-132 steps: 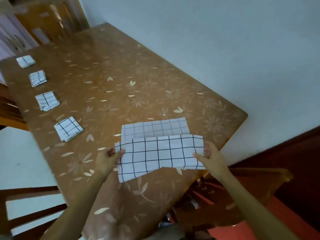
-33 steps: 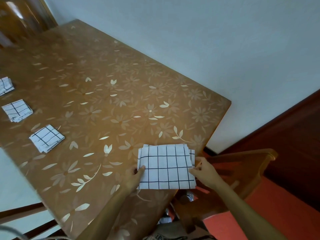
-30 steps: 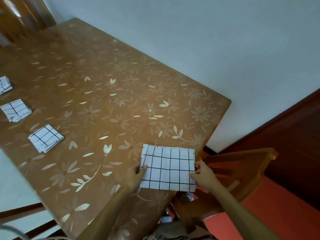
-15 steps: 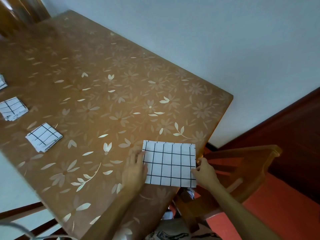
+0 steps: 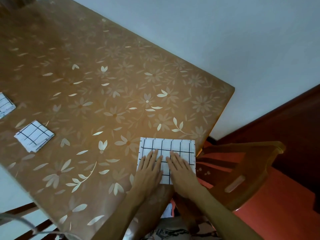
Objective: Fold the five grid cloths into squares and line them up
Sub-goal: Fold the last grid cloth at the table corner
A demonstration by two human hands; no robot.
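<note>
While I watch through the head camera, the left grip [image 5: 149,168] and right grip [image 5: 181,170] lie released, fingers straight, pressing side by side on the partly folded grid cloth [image 5: 166,144] at lower centre, near the desk's [image 5: 103,75] right corner. At the left sits one folded square [image 5: 33,135], with a second folded square [image 5: 5,104] cut by the frame edge. I judge this cloth needs folding down to their size, then lining up beside them. I cannot see any other squares.

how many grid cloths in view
3. The half-folded cloth under left hand and right hand; a folded square at left; another cloth cut by the left frame edge. More may lie out of view.
</note>
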